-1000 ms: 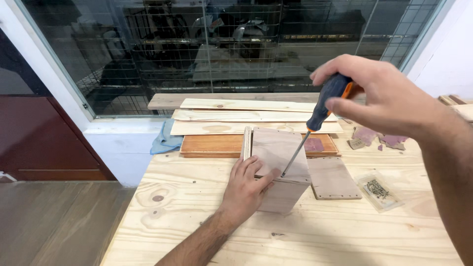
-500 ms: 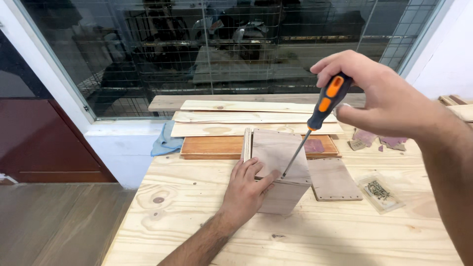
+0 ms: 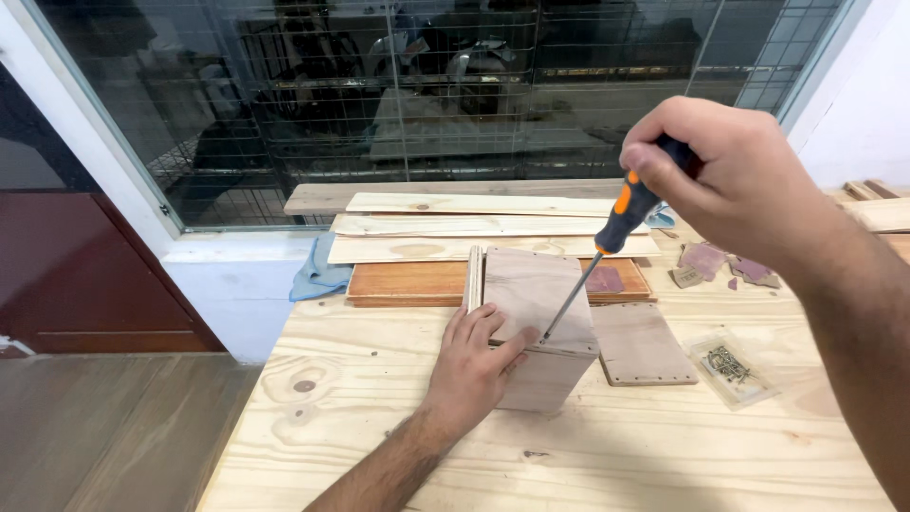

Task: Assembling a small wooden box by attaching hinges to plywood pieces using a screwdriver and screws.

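Plywood box (image 3: 536, 327) edge under screwdriver (image 3: 607, 248) tip

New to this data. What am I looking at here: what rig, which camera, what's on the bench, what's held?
No machine here: a person works with two bare hands, filmed by one camera on their head looking down. The right hand grips an orange and black screwdriver, its tip down on top of a small wooden box. The left hand lies against the box, steadying it. All this sits on a pale wooden bench. Behind the box lie long planks and a reddish board; a flat panel and a clear bag of small hardware lie to the right, a blue cloth at the left.
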